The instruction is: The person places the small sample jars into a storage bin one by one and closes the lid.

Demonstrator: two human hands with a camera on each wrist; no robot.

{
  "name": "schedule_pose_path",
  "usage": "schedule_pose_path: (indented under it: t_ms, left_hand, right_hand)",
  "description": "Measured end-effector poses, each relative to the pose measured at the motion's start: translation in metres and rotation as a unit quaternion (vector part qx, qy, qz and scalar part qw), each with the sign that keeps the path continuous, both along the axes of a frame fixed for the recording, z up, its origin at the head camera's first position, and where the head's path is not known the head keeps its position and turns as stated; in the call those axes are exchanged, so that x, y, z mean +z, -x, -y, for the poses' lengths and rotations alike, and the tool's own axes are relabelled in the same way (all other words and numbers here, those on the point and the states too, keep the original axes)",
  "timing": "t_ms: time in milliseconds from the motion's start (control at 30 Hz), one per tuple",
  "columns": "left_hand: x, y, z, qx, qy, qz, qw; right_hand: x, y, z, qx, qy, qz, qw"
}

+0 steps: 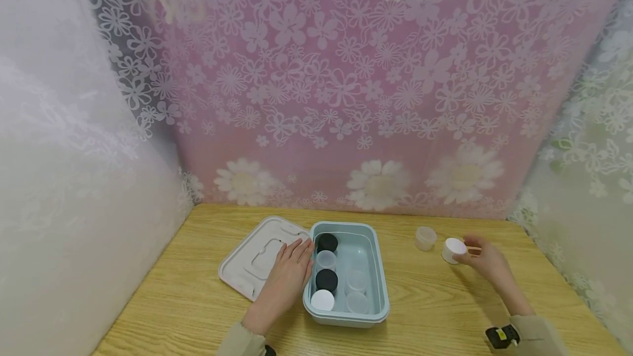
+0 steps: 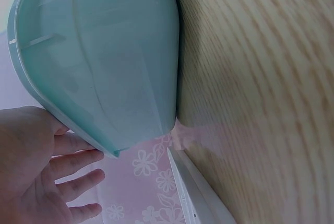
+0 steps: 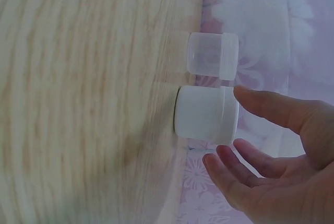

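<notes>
Beige sleeves (image 1: 536, 337) lay nearest the head camera. Beyond, the left hand (image 1: 287, 282) rested at the rim of a blue tub (image 1: 346, 321) holding 6 jars (image 1: 327, 280); the right hand (image 1: 487, 262) met a white jar (image 1: 454, 251) standing on the table (image 1: 410, 301).

Left wrist view: near-straight fingers touched the rim, gripping nothing; a push could have slid the tub.

Right wrist view: half-spread thumb and fingers bracketed the white jar's lid; whether they gripped, one couldn't tell. A shallow pinch risked slipping; a sideways nudge might have toppled the clear jar (image 3: 211, 56) beside it.
</notes>
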State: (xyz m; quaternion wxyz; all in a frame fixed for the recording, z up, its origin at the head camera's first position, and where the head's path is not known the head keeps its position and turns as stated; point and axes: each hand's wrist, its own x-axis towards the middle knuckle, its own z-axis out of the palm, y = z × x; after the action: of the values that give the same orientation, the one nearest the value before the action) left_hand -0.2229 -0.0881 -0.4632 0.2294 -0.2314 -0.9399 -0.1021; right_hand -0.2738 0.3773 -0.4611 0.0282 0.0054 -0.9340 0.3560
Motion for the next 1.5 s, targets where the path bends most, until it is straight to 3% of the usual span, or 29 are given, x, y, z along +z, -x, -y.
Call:
schedule_pose_path:
  t_ms: [400, 800, 1300, 1500]
  left_hand:
    - [-0.003, 0.002, 0.001, -0.001, 0.000, -0.006, 1.0000]
    - [-0.004, 0.002, 0.000, -0.007, -0.008, -0.002, 0.9999]
    - [-0.002, 0.001, 0.001, 0.000, -0.001, -0.002, 1.0000]
    - [-0.002, 0.001, 0.001, -0.001, -0.001, 0.000, 1.0000]
  right_hand:
    - [-0.002, 0.004, 0.003, -0.009, 0.028, 0.017, 0.999]
    - [-0.003, 0.004, 0.011, -0.011, -0.004, -0.011, 1.000]
    - [0.024, -0.011, 0.051, 0.048, 0.059, -0.118, 0.990]
    - [0.032, -0.013, 0.067, 0.063, 0.083, -0.132, 0.986]
